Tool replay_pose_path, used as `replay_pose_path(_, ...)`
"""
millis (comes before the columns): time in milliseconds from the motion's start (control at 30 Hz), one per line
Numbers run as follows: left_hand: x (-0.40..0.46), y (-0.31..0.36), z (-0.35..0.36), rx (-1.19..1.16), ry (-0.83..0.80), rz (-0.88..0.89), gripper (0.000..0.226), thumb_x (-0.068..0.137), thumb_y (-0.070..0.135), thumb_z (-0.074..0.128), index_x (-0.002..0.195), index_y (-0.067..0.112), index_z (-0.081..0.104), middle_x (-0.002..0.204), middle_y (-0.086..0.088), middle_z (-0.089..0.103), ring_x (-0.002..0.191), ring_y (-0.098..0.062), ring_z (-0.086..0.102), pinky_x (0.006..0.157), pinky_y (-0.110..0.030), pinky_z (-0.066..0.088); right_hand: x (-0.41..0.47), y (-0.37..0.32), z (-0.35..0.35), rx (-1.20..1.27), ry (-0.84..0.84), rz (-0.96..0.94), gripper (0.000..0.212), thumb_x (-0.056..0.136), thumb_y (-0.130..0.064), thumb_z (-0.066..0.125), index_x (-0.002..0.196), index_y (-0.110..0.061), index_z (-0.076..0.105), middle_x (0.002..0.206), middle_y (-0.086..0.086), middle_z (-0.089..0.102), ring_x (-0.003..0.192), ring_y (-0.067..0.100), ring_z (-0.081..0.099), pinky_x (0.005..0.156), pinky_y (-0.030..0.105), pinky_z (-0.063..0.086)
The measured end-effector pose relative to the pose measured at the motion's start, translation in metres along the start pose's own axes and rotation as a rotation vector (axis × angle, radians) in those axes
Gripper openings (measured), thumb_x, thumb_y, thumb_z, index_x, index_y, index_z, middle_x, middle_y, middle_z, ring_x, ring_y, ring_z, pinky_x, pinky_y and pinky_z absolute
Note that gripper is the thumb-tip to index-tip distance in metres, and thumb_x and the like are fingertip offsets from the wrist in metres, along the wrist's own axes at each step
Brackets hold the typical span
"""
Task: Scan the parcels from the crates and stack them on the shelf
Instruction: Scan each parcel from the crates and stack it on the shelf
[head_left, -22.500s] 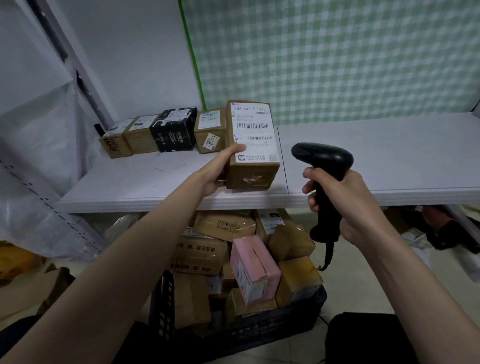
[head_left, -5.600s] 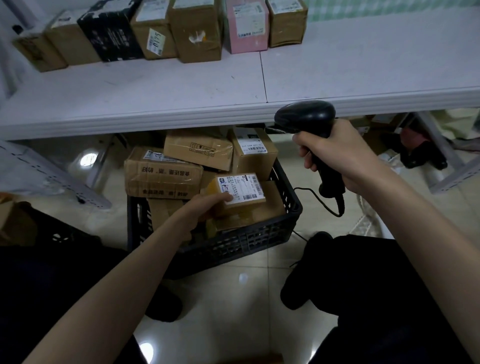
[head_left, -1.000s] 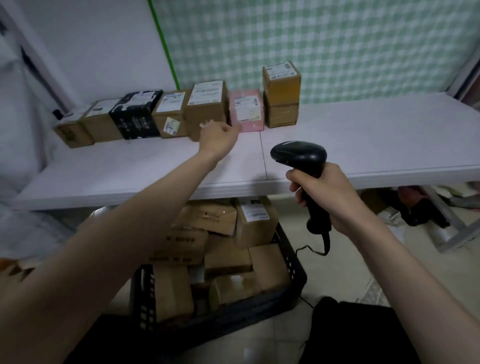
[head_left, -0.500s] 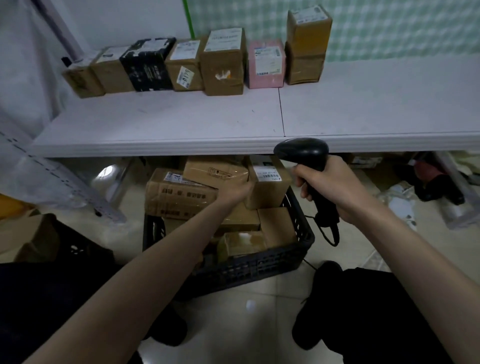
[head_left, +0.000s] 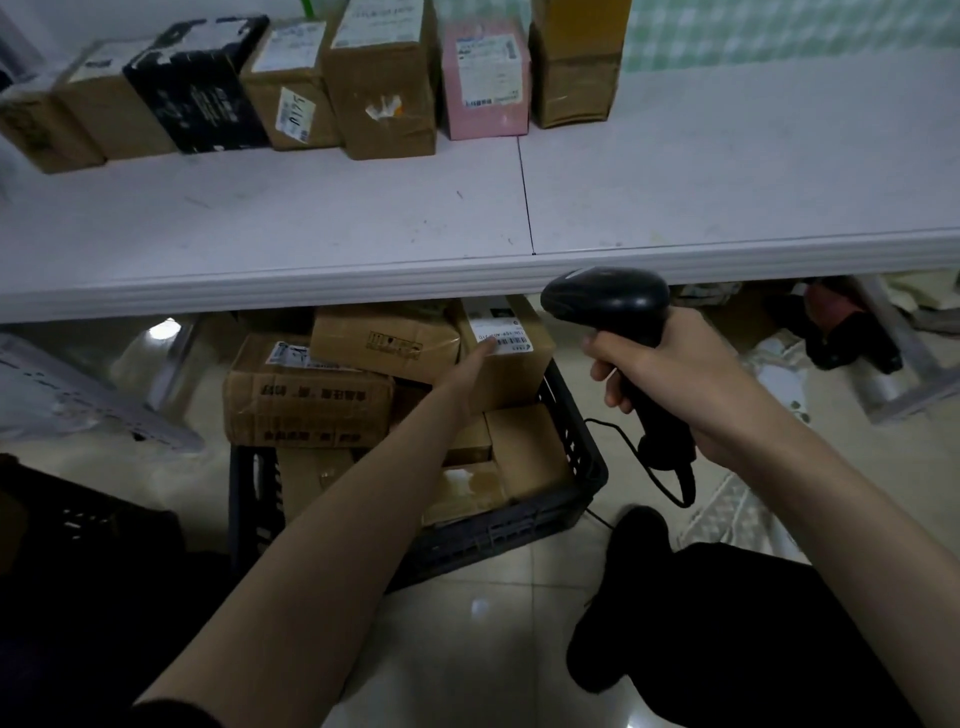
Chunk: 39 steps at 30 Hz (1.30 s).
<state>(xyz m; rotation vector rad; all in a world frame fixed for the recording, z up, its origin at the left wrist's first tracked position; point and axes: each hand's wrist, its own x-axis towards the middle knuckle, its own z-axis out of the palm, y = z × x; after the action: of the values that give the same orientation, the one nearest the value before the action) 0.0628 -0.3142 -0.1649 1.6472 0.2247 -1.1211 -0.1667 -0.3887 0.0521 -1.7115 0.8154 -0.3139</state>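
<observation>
Quick count: eight parcels lined up on the shelf (head_left: 727, 171), one of them pink (head_left: 485, 83), one black (head_left: 200, 85). One black crate (head_left: 519, 530) below, one scanner (head_left: 618, 312), two hands.

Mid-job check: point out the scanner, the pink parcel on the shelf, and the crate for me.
scanner (head_left: 605, 300), head view, on the top of its black head.
pink parcel (head_left: 487, 85), head view, on its front face.
crate (head_left: 511, 530), head view, on its near black wall.
</observation>
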Motion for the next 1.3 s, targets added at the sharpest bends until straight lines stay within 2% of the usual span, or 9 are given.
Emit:
replay_pose_path(67, -0.037, 0.007, 0.002, 0.033, -0.034, 0.0, 0.101, 0.049, 0.069, 0.09, 0.133, 0.021, 0.063, 0.118, -0.008, 0.073, 0.107, -0.027, 0.07, 0.097, -0.043, 0.055, -0.001, -0.001, 0.0, -0.004, -0.001, 0.002, 0.019, 0.087, -0.019, 0.069, 0.08, -0.002, 0.071, 0.067, 0.007, 0.07, 0.055, 0.019, 0.062, 0.055, 0.031, 0.048)
replay_pose_path(200, -0.094, 0.027, 0.007, 0.014, -0.066, 0.017, 0.039, 0.096, 0.045, 0.066, 0.12, 0.014, 0.063, 0.093, -0.008, 0.069, 0.081, -0.02, 0.066, 0.058, -0.028, 0.054, -0.004, -0.003, 0.003, -0.011, 0.003, 0.008, 0.02, 0.088, -0.018, 0.069, 0.079, 0.0, 0.071, 0.069, 0.011, 0.071, 0.055, 0.02, 0.062, 0.055, 0.031, 0.048)
replay_pose_path(367, -0.103, 0.036, 0.011, -0.022, -0.065, -0.02, 0.03, 0.1, 0.043, 0.06, 0.108, 0.014, 0.059, 0.09, -0.008, 0.062, 0.078, -0.02, 0.059, 0.06, -0.034, 0.044, -0.003, -0.004, 0.004, -0.003, 0.007, 0.008, 0.019, 0.087, -0.018, 0.069, 0.081, 0.0, 0.071, 0.069, 0.008, 0.071, 0.056, 0.022, 0.062, 0.056, 0.033, 0.048)
replay_pose_path(633, -0.104, 0.035, 0.011, -0.092, -0.07, -0.012, 0.028, 0.097, 0.039, 0.068, 0.103, 0.014, 0.056, 0.09, -0.008, 0.062, 0.079, -0.02, 0.06, 0.061, -0.031, 0.051, 0.003, -0.005, 0.008, -0.018, 0.004, -0.001, 0.02, 0.087, -0.02, 0.069, 0.08, -0.002, 0.071, 0.073, 0.013, 0.072, 0.056, 0.022, 0.064, 0.057, 0.032, 0.048)
replay_pose_path(733, -0.103, 0.036, 0.009, -0.105, -0.078, 0.028, 0.049, 0.091, 0.047, 0.072, 0.127, 0.015, 0.06, 0.101, -0.009, 0.069, 0.089, -0.023, 0.067, 0.061, -0.032, 0.057, 0.004, -0.004, 0.01, -0.04, -0.005, -0.005, 0.021, 0.086, -0.02, 0.069, 0.08, 0.0, 0.071, 0.075, 0.018, 0.072, 0.057, 0.024, 0.064, 0.059, 0.034, 0.048)
replay_pose_path(833, -0.107, 0.029, 0.008, -0.111, -0.102, 0.007, 0.054, 0.086, 0.051, 0.075, 0.127, 0.016, 0.065, 0.105, -0.012, 0.075, 0.097, -0.027, 0.072, 0.078, -0.04, 0.062, 0.004, -0.003, 0.01, -0.038, -0.017, 0.004, 0.022, 0.085, -0.021, 0.069, 0.078, 0.0, 0.071, 0.075, 0.021, 0.072, 0.058, 0.025, 0.064, 0.06, 0.035, 0.048)
replay_pose_path(967, -0.131, 0.008, 0.002, -0.041, -0.204, 0.006, 0.028, 0.097, 0.045, 0.064, 0.104, 0.018, 0.067, 0.073, -0.004, 0.076, 0.069, -0.019, 0.072, 0.057, -0.028, 0.058, 0.001, -0.002, 0.007, -0.032, -0.011, 0.023, 0.021, 0.086, -0.018, 0.068, 0.082, 0.002, 0.071, 0.077, 0.024, 0.071, 0.058, 0.025, 0.061, 0.058, 0.035, 0.048)
replay_pose_path(1133, -0.161, -0.019, -0.038, 0.035, -0.198, 0.089, 0.02, 0.099, 0.04, 0.061, 0.107, 0.022, 0.066, 0.084, 0.003, 0.077, 0.075, -0.015, 0.073, 0.057, -0.025, 0.057, -0.011, 0.004, 0.007, -0.039, -0.025, 0.034, 0.02, 0.088, -0.017, 0.069, 0.083, 0.002, 0.07, 0.072, 0.014, 0.07, 0.057, 0.021, 0.061, 0.055, 0.033, 0.047)
replay_pose_path(1300, -0.175, -0.032, -0.08, 0.104, -0.094, 0.121, 0.034, 0.097, 0.052, 0.06, 0.119, 0.027, 0.064, 0.113, 0.003, 0.067, 0.102, -0.016, 0.063, 0.081, -0.033, 0.055, -0.023, 0.01, 0.021, -0.104, -0.07, 0.045, 0.018, 0.089, -0.019, 0.07, 0.081, -0.003, 0.071, 0.07, 0.011, 0.072, 0.056, 0.02, 0.062, 0.058, 0.035, 0.049)
